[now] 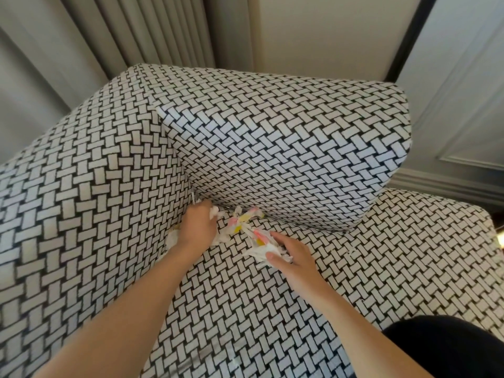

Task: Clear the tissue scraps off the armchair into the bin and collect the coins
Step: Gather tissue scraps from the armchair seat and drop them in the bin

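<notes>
Tissue scraps (pixel 245 227) at the foot of the back cushion (pixel 286 159), left hand (pixel 197 227) and right hand (pixel 293 257) each with grip curled round a wad; best swept together before lifting, minding coins, none visible.

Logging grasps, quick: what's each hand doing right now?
Left hand: curled round a white tissue scrap.
Right hand: pinching a tissue wad.

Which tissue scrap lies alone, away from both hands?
The tiny white scrap on the seat, right of the right hand; the other scraps all crowd against it or the left hand.
</notes>
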Demonstrator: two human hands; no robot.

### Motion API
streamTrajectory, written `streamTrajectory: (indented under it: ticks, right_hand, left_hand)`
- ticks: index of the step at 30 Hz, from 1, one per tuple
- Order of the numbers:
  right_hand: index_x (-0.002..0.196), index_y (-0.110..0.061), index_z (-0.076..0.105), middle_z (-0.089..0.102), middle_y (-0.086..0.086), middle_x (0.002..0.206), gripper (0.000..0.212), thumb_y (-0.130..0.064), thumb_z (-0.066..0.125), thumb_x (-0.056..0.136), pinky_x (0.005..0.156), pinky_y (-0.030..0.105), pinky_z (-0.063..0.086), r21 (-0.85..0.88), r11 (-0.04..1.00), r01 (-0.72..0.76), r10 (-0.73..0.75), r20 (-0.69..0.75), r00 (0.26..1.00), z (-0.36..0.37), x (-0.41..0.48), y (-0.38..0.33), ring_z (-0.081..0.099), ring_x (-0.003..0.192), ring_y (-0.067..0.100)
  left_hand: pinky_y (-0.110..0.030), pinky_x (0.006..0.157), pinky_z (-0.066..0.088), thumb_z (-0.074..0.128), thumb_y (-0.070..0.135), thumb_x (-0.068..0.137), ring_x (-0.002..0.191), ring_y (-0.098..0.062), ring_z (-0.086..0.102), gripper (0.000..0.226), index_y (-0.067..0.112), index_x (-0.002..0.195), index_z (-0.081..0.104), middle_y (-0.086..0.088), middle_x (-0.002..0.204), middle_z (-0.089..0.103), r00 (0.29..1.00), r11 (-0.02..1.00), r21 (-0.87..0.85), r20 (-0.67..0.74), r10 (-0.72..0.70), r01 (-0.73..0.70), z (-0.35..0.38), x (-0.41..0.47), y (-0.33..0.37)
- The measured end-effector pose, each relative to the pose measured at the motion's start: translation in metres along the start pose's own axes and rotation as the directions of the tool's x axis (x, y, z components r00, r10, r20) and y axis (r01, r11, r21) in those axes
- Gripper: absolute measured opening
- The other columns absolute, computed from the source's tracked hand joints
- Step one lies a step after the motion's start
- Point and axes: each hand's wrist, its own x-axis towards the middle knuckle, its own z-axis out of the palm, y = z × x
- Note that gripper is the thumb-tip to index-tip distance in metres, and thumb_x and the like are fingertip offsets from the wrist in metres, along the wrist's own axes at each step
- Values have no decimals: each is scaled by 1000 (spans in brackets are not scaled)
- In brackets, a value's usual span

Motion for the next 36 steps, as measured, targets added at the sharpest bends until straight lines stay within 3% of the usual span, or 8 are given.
streamTrajectory:
  ticks: [9,18,22,24,26,29,32,36]
  right_hand:
    - [132,-39,45,40,-24,121,47,-33,59,88,107,38,31,-67,998,7,-5,39,999,-4,-2,-4,30,123,3]
    - [108,-32,64,42,-25,120,21,-28,62,87,111,34,24,-97,995,21,-22,-3,1000,-2,-3,-2,28,119,-1]
    - [103,-24,67,53,-24,105,15,-24,61,89,89,9,27,-79,996,51,-55,-41,998,-4,-9,-6,42,100,-7]
    - [99,-20,68,61,-14,89,13,-20,61,89,62,8,36,44,999,18,-14,-81,997,-3,-14,-8,47,71,-7]
    - [99,-15,68,63,-1,77,12,-16,59,90,41,12,32,188,982,-26,50,-124,991,-3,-20,-12,42,47,-2]
    - [92,-11,65,62,0,72,7,-11,58,91,37,10,31,247,969,13,39,-203,978,-6,-26,-22,48,41,-3]
    - [85,-21,63,64,-2,69,10,-13,59,90,40,15,33,236,970,66,5,-287,958,-14,-29,-33,52,42,7]
    - [81,-24,62,58,0,62,15,-11,59,89,34,13,24,251,962,107,-13,-351,936,-26,-34,-41,34,38,2]
  left_hand:
    - [-16,67,34,62,14,87,75,-14,55,14,4,97,62,-5,85,63,994,986,-137,43,101,-94,-14,-42,13]
    - [-8,62,36,63,15,87,71,9,49,7,19,92,60,13,81,57,948,940,-276,186,257,-201,-37,-79,-5]
    - [-9,77,39,64,17,86,89,11,50,16,28,95,58,22,94,58,925,926,-312,242,293,-212,-50,-96,-10]
    - [-10,94,36,62,29,86,102,15,46,25,34,109,54,29,109,52,912,940,-218,265,314,-261,-56,-104,-7]
    - [-18,100,32,57,43,85,108,11,44,38,37,122,52,28,114,50,905,922,-76,177,387,-380,-63,-109,-1]
    - [-35,97,41,50,46,85,104,-2,55,39,30,119,59,15,108,64,865,866,3,-39,500,-500,-69,-105,11]
    - [-39,95,40,44,46,87,106,-12,52,39,25,114,63,8,107,62,897,907,12,-139,419,-422,-66,-86,22]
    - [-36,101,33,48,41,91,120,-17,38,35,26,121,59,1,125,52,972,971,-67,20,233,-231,-44,-49,36]
